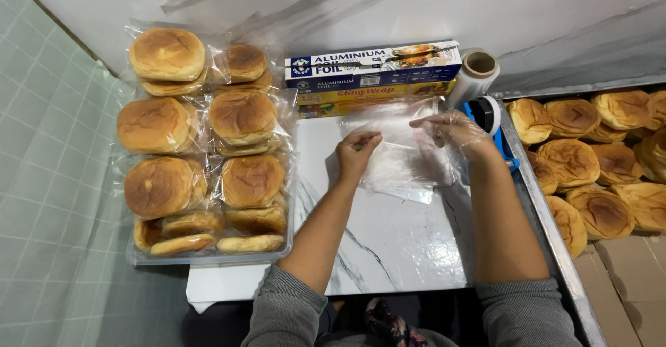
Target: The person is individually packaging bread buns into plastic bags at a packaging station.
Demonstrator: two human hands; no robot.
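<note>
left hand (356, 151), gloved right hand (454, 129) apparently pinching clear plastic bag (402, 154).

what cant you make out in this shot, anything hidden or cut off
Head view, the only one:
- Metal tray of unwrapped buns: runs off the right edge, so the count is unknown.
- Clear bags: both hands, left hand and gloved right hand, cover part of the stack; the number of bags cannot be told.
- Blue tape dispenser: mostly behind the right wrist.
- Wrapped buns: lower layers hidden by upper ones.
</note>
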